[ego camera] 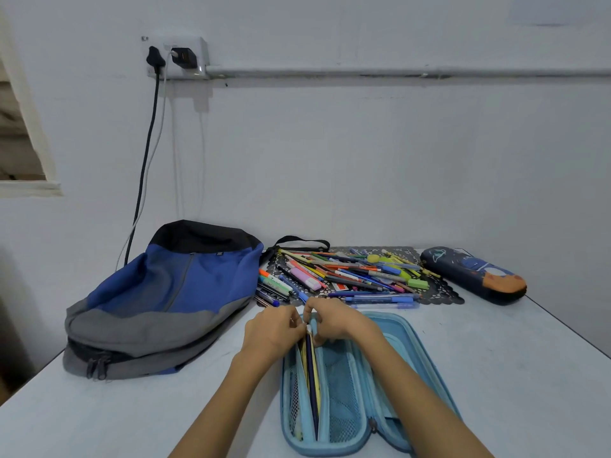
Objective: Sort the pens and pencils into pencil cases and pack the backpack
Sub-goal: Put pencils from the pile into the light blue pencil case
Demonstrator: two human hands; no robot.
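Note:
A light blue pencil case (350, 408) lies open on the table in front of me, with a dark blue pencil (311, 375) and a yellow one lying in its left half. My left hand (272, 330) and my right hand (330, 320) meet at the case's far end, fingers pinched on the tops of those pencils. Beyond them, a heap of pens and pencils (350, 276) covers a black lace mat. A dark blue pencil case (472, 272) with an orange end lies shut at the right. The blue and grey backpack (165, 302) lies flat at the left.
The white table (512, 375) meets the wall at the back, and its right edge runs diagonally past the dark case. A black strap (297, 241) loops behind the mat. Cables (145, 166) hang from a wall socket down behind the backpack.

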